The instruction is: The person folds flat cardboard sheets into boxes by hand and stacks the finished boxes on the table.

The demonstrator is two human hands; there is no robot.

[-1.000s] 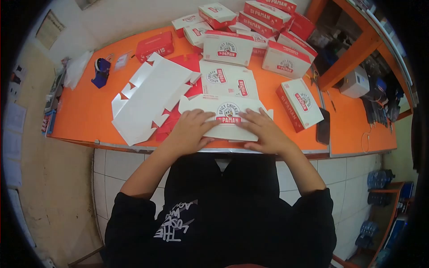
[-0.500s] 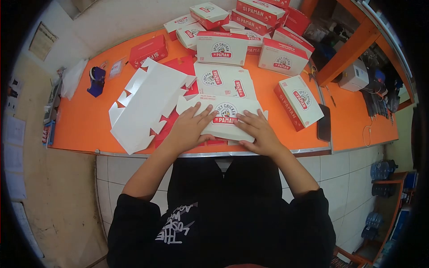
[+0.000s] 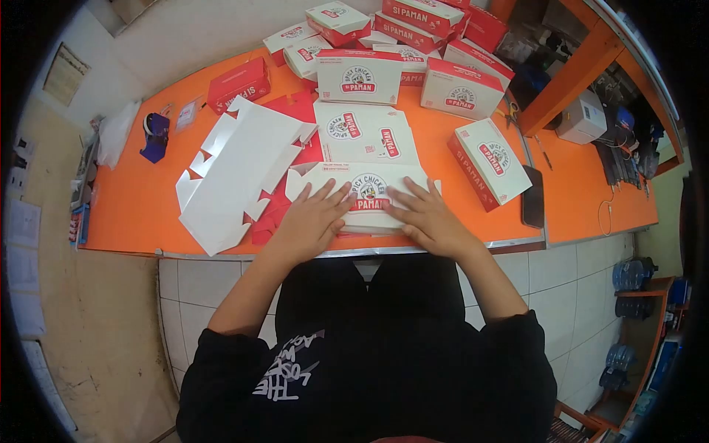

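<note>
Directly in front of me, near the table's front edge, lies a white and red cardboard food box (image 3: 369, 184) printed "Spicy Chicken Si Paman", its panels folded along creases. My left hand (image 3: 314, 221) rests flat on its left part, fingers spread. On the right part lies my right hand (image 3: 428, 218), also with fingers spread, the thumb near the front edge. Behind the box is a flat printed box sheet (image 3: 369, 133). To the left, a flat box blank (image 3: 240, 173), plain white side up, overlaps red sheets (image 3: 303, 111).
Folded boxes (image 3: 360, 77) stand piled at the back of the orange table (image 3: 436, 136). One more box (image 3: 491, 162) sits at the right, beside a black phone (image 3: 532, 199). A blue tape dispenser (image 3: 155, 136) is at the left, and an orange post (image 3: 572, 85) rises at the right.
Both hands stay on the box. My left hand has shifted slightly down and right, with its thumb now over the box's front part. The view has tilted a little.
</note>
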